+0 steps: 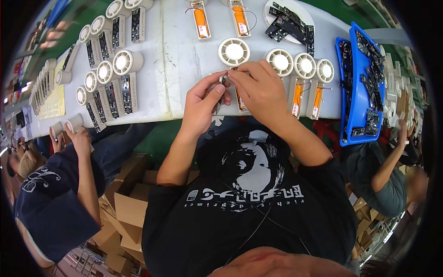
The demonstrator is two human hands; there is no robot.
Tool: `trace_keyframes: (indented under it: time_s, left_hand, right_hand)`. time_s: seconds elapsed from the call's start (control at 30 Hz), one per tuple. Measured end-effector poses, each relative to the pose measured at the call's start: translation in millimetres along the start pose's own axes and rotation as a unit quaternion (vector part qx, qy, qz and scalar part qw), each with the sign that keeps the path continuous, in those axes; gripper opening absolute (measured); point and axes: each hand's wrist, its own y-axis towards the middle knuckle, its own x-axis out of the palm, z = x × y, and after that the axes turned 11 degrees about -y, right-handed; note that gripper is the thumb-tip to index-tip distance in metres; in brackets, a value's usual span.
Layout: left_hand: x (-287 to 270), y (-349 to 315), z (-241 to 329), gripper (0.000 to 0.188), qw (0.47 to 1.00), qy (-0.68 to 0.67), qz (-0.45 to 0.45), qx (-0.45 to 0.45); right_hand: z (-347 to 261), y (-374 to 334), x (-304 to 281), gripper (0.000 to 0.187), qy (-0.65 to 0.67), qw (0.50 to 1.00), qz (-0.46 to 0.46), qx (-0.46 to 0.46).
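Near the table's front edge, my left hand (200, 102) is closed on a narrow dark circuit board (219, 98), mostly hidden by the fingers. Its thumb and fingertips meet my right hand (260, 90), which is pinched at the board's upper end on something too small to make out, perhaps a wire end. Just beyond my fingertips lies a white handheld fan housing (233, 52) with a round slotted head. Part of its handle shows below my right hand, with an orange battery (241, 102) inside.
To the right lie several fan housings (305, 65) with orange batteries and loose wires. A blue tray (364, 92) holds circuit boards; more boards sit on a white plate (295, 23). Rows of fans with boards fitted (105, 73) stand left. People (55, 180) work on both sides.
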Motion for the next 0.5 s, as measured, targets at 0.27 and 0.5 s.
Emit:
trace_keyframes:
  time_s: [0.27,0.5]
  left_hand:
    - [-2.9,0.5,0.4,0.033,1.000,0.027,0.015,0.004]
    - [-9.3,1.3,6.8,0.029,0.997,0.031,-0.013,-0.069]
  right_hand:
    - [17.5,7.8,-5.4,0.022,0.022,0.995,-0.082,-0.053]
    - [27.7,15.6,-14.4,0.023,0.060,0.988,-0.099,-0.101]
